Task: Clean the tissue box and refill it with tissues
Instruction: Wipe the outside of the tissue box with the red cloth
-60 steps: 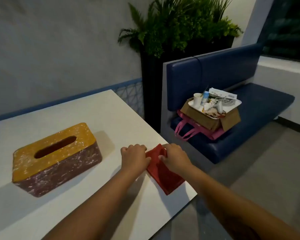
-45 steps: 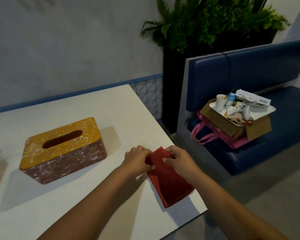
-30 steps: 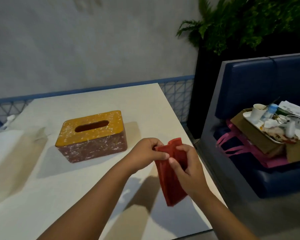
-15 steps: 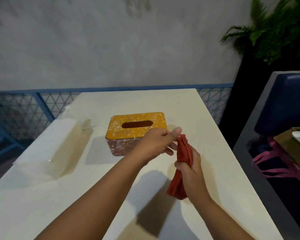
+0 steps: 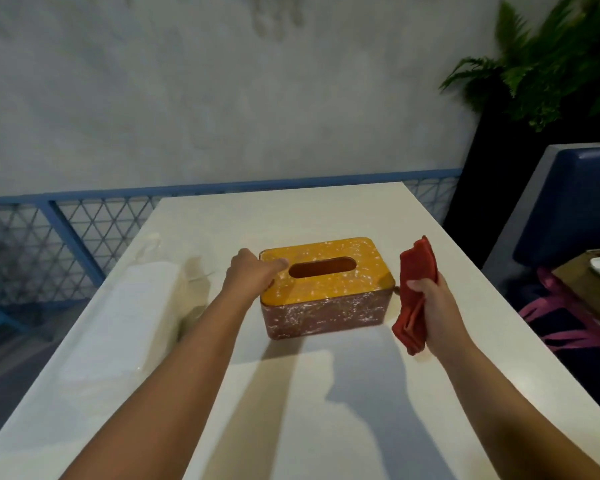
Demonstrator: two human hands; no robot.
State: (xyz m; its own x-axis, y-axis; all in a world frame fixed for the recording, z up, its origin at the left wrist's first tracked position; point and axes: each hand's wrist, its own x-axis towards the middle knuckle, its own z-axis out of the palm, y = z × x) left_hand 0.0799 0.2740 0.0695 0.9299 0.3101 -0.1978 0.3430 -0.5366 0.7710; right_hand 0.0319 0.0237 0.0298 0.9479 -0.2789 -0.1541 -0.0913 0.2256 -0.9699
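The tissue box (image 5: 326, 299) stands in the middle of the white table (image 5: 326, 410). It has a yellow lid with an oval slot and dark red sides speckled with white dust. My left hand (image 5: 250, 277) rests on the box's left end, thumb lying on the lid beside the slot. My right hand (image 5: 430, 299) grips a folded red cloth (image 5: 414, 289), held upright just right of the box and apart from it. A clear-wrapped pack of white tissues (image 5: 125, 323) lies on the table at the left.
A blue bench seat (image 5: 575, 209) stands to the right with a pink bag (image 5: 561, 320) and a cardboard box on it. A dark planter with green fronds (image 5: 548, 64) sits behind it. Blue mesh railing (image 5: 66, 237) runs along the wall at the left.
My left hand let go of the cloth and moved onto the box's left end. The right hand carried the cloth to the right of the box. My view swung left.
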